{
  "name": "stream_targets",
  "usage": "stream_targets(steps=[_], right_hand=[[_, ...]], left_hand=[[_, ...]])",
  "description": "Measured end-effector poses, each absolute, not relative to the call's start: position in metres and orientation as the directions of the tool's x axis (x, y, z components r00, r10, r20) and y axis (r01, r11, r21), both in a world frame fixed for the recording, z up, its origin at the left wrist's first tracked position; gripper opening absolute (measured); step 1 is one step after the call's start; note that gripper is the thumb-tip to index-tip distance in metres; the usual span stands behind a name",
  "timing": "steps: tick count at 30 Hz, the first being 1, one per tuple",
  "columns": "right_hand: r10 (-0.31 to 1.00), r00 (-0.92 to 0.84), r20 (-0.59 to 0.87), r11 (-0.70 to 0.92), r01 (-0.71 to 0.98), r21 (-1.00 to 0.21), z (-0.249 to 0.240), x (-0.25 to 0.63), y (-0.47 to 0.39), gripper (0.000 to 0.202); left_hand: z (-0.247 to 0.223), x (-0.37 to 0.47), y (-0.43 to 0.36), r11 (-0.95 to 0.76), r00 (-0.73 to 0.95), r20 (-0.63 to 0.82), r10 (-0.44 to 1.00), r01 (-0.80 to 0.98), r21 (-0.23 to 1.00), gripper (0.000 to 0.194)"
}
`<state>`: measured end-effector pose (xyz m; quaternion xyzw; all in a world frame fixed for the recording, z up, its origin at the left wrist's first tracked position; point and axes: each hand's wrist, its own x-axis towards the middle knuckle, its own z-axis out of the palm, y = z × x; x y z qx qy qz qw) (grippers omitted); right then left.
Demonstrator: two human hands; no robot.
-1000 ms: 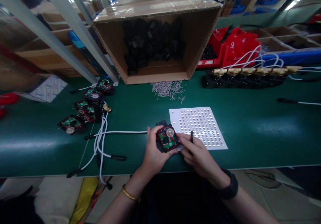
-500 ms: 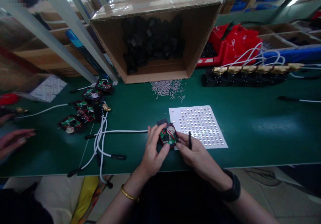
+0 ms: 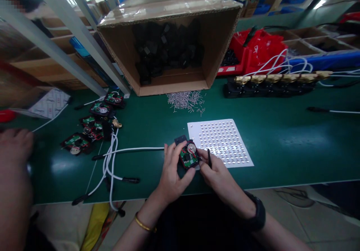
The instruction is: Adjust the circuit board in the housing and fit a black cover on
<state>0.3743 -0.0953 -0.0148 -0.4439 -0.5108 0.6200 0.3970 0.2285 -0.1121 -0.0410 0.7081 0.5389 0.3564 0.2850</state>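
Left hand (image 3: 173,174) half-curled round the open circuit unit (image 3: 188,156), fingers along its far left side, thumb by the near edge; grasping it, likely to steady it with the green board facing up in view. Right hand (image 3: 218,170) mostly closed, slim black stick (image 3: 209,158) poking up between the fingers, seemingly tucked there to leave the tips free; thumb and fingertips meet at the unit's right edge, can't tell what, if anything, they pinch. Unit sits low over the green table (image 3: 281,131), in front of the person, at the left edge of the white sheet (image 3: 194,129) of silver discs, probably kept close for easy reach. White cable (image 3: 140,148) runs left from behind the left hand. Beyond the sheet, loose pile of screws (image 3: 184,100), then cardboard box (image 3: 173,90) on its side, opening toward the person, presumably for access to the black parts (image 3: 168,48) inside. Left: more open units (image 3: 75,143) with cables, bunched together; another person's hand (image 3: 15,144), blurred, at far left, hold unclear. Far right: row of brass-topped units (image 3: 270,84), red bin (image 3: 232,70) behind.
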Motion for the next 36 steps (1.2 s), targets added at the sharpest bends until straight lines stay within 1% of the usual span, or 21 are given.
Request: stream_targets(steps=[2,4,5,6,7,8,10,11,12,14,16,17,19,22,25,29,36], right_hand=[[0.946,-0.300,-0.126,-0.151,-0.062,-0.987,-0.016,0.375,-0.094,0.033],[0.928,-0.317,-0.196,-0.227,-0.062,-0.972,-0.018,0.386,-0.092,0.027],[0.920,-0.309,-0.240,-0.272,-0.064,-0.960,-0.018,0.396,-0.091,0.029],[0.924,-0.273,-0.266,-0.298,-0.082,-0.951,-0.019,0.408,-0.089,0.036],[0.938,-0.210,-0.277,-0.304,-0.111,-0.946,-0.019,0.422,-0.087,0.046],[0.954,-0.121,-0.275,-0.291,-0.144,-0.946,-0.018,0.435,-0.084,0.055],[0.961,0.046,-0.272,-0.259,-0.196,-0.946,-0.017,0.456,-0.076,0.065],[0.949,0.097,-0.299,-0.273,-0.219,-0.937,-0.017,0.462,-0.071,0.067],[0.935,0.116,-0.336,-0.300,-0.250,-0.920,-0.018,0.462,-0.066,0.066],[0.923,0.084,-0.376,-0.336,-0.300,-0.893,-0.022,0.453,-0.055,0.061],[0.944,0.076,-0.322,-0.290,-0.277,-0.916,-0.031,0.435,-0.045,0.049],[0.956,0.089,-0.279,-0.250,-0.245,-0.937,-0.035,0.427,-0.040,0.044],[0.966,0.142,-0.215,-0.189,-0.175,-0.966,-0.044,0.414,-0.034,0.040],[0.956,0.218,-0.196,-0.172,-0.125,-0.977,-0.052,0.409,-0.032,0.036],[0.949,0.254,-0.187,-0.172,-0.081,-0.982,-0.054,0.411,-0.034,0.034],[0.969,0.195,-0.150,-0.150,-0.019,-0.989,-0.055,0.414,-0.035,0.033],[0.981,0.095,-0.169,-0.165,-0.046,-0.985,-0.055,0.419,-0.031,0.035]], left_hand=[[-0.043,0.231,-0.108,-0.193,0.079,0.180,0.981,0.542,0.818,0.072],[-0.041,0.230,-0.102,-0.062,-0.041,0.086,0.995,0.411,0.910,0.084],[-0.037,0.227,-0.098,0.007,-0.058,0.011,0.998,0.312,0.950,0.086],[-0.033,0.223,-0.094,0.062,-0.020,-0.059,0.998,0.214,0.975,0.085],[-0.027,0.219,-0.091,0.102,0.065,-0.112,0.992,0.144,0.984,0.080],[-0.021,0.214,-0.088,0.118,0.171,-0.137,0.976,0.121,0.986,0.072],[-0.009,0.209,-0.083,0.071,0.352,-0.139,0.926,0.199,0.977,0.057],[-0.004,0.209,-0.080,0.019,0.410,-0.129,0.903,0.260,0.965,0.054],[-0.001,0.211,-0.078,-0.038,0.450,-0.117,0.885,0.320,0.947,0.052],[0.001,0.219,-0.071,-0.135,0.500,-0.092,0.861,0.399,0.907,0.050],[-0.001,0.227,-0.062,-0.185,0.540,-0.092,0.836,0.436,0.881,0.055],[-0.002,0.231,-0.058,-0.196,0.551,-0.102,0.828,0.456,0.868,0.060],[-0.005,0.234,-0.051,-0.194,0.552,-0.130,0.824,0.489,0.851,0.073],[-0.007,0.233,-0.047,-0.176,0.539,-0.166,0.826,0.526,0.832,0.080],[-0.007,0.232,-0.048,-0.168,0.530,-0.191,0.826,0.556,0.814,0.086],[-0.009,0.232,-0.050,-0.166,0.526,-0.207,0.825,0.576,0.801,0.088],[-0.013,0.230,-0.049,-0.190,0.523,-0.174,0.834,0.569,0.800,0.086]])
